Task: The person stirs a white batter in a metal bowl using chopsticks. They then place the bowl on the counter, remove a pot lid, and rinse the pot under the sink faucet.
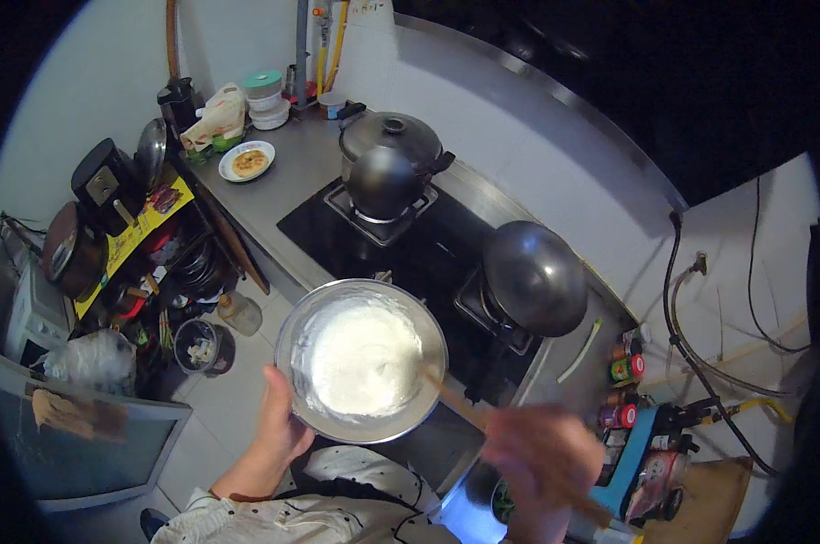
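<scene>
My left hand [277, 421] grips the lower left rim of a metal bowl [434, 326], its thumb along the outer wall. White flour-like powder [366, 353] covers the inside. My right hand [546, 442], blurred, is closed around wooden chopsticks or a similar stick [461, 404]. The stick's far end reaches into the right side of the powder; its tip is hidden or blurred. The bowl is in front of my body, over the near edge of the black gas hob [444, 251].
A lidded pot [393, 139] and an upturned wok [536, 279] sit over the burners. A plate [228, 166] holds a flat round bread [250, 164]. A green onion stalk [580, 350] and seasoning jars [628, 367] lie at right. On the floor stands a bin [196, 347].
</scene>
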Available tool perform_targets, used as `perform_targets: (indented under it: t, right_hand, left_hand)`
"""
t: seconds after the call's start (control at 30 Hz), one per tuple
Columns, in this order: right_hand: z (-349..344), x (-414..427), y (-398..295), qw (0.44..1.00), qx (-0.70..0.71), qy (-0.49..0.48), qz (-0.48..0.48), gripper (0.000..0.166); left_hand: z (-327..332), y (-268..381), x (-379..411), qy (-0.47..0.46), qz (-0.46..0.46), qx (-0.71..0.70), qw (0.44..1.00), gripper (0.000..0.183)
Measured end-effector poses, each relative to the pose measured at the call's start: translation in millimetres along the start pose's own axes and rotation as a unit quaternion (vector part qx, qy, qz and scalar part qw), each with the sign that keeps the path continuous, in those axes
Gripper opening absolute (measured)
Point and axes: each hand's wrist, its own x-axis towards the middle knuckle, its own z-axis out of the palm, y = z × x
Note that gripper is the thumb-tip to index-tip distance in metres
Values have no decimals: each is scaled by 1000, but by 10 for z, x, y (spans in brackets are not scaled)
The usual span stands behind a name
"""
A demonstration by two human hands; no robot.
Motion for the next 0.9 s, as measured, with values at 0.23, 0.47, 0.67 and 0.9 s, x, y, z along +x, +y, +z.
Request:
perform_targets:
  t: [0.23, 0.47, 0.67, 0.9]
  right_hand:
    - [179, 10, 39, 993, 104, -50, -37, 31]
    - [62, -402, -16, 998, 62, -12, -19, 30]
    - [200, -401, 103, 981, 139, -83, -107, 31]
    - [134, -134, 55, 993, -14, -40, -114, 27]
  left_hand:
    - [-31, -103, -41, -20, -31, -5, 999, 79]
    - [78, -31, -48, -30, -17, 1, 999, 78]
    - [67, -100, -81, 0, -25, -1, 1000, 79]
    - [18, -33, -99, -17, -29, -11, 999, 77]
